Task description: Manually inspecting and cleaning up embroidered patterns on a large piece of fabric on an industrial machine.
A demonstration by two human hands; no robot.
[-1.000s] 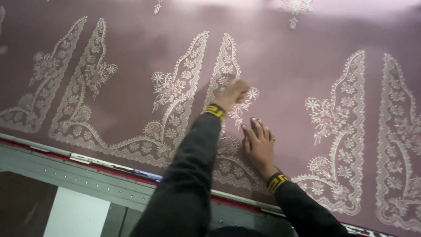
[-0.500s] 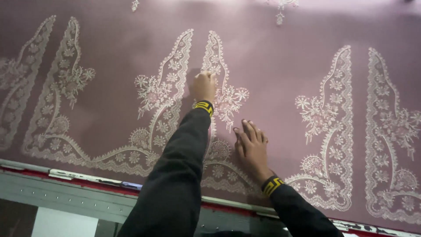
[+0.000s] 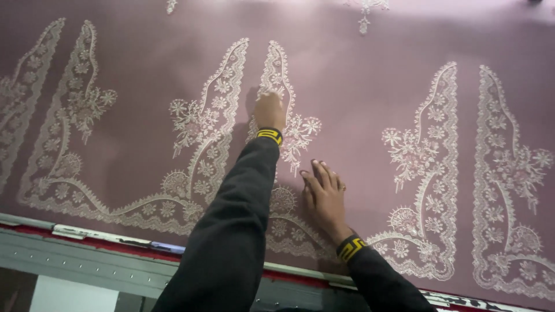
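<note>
We have the mauve fabric (image 3: 358, 98) stretched flat across nearly the whole frame, worked with pale embroidered lace motifs in tall pointed arches. Our left hand (image 3: 269, 110) reaches far up the centre of the frame and sits on the narrow pointed lace motif (image 3: 278, 75) there; its fingers are curled under toward the cloth, and we cannot tell whether they pinch a thread or only press. Our right hand (image 3: 325, 196) lies lower, right of centre, palm down with the fingers (image 3: 321, 173) spread loosely and flat on the fabric, just beside the lower part of the same motif. Both wrists show black cuffs with a yellow pattern.

To do this well, in our judgement, we should keep the right palm flat and steady so the cloth stays taut and does not ripple while the left works at the tip. The left should touch lightly, since the lace looks fine and would likely snag or pucker under a hard pull. The long reach strains the left arm, so leaning closer would give better control. The grey frame edge (image 3: 87, 263) with its red strip runs along the bottom left; we should keep our sleeves from dragging over the stitched border just above it.
</note>
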